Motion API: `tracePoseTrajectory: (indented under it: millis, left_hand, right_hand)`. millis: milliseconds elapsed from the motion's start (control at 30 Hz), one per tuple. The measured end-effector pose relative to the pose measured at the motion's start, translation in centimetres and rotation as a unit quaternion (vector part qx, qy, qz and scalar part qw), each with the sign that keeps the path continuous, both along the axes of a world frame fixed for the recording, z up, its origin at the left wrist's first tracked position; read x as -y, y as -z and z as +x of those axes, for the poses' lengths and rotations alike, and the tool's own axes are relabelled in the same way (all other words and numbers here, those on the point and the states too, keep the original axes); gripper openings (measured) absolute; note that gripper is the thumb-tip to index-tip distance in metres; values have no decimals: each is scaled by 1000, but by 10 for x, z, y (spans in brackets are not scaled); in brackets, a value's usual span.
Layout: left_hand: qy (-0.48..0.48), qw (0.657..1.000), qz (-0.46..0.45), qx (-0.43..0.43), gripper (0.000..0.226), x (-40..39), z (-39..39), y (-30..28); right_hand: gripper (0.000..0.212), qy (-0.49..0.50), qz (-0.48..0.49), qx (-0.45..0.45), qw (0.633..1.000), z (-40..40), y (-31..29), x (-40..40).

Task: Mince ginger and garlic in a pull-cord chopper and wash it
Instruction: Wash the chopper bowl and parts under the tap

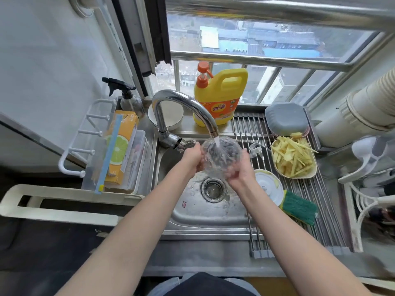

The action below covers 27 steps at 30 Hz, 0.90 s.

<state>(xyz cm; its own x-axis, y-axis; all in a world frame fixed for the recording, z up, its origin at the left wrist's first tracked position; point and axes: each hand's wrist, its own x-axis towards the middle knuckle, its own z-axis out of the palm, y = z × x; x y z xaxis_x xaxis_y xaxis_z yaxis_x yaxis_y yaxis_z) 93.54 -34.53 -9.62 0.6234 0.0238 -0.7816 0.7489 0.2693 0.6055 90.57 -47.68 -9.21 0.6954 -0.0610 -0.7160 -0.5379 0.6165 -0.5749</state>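
Note:
The clear chopper bowl (221, 157) is held over the steel sink (192, 212) under the running tap (210, 122); water pours into it. My left hand (192, 157) grips its left side and my right hand (240, 169) cups its right and lower side. On the drying rack (320, 195) to the right lie the white chopper lid (267, 186) and the blade piece (255, 151). A plate of ginger strips (294, 157) sits behind them.
A yellow dish-soap jug (220, 97) and a white bowl (166, 114) stand behind the tap. A green sponge (298, 207) lies on the rack. A grey lidded box (286, 118) sits at the back right. A tray with a wrap box (119, 150) is left of the sink.

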Motion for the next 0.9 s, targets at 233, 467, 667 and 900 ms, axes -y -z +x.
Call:
tracePoseTrajectory:
  millis: [233,467,667,900]
  left_hand:
    - [108,938,-318,-85,97,-21,-7,-8]
    - [157,968,-184,72,52,-22,-9,-10]
    - [130,979,-116,102,20,-10,-21,-3]
    - [67,994,-88,25,39,-17,-30,11]
  right_hand:
    - [41,-139,-458,293,827,-2,-9,-2]
    - [28,-494,-608,462,415,-11,-7,23]
    - [62,-547,-659,235,459,3,-9,-7]
    - [57,-690,-608,257,296,3,-6,28]
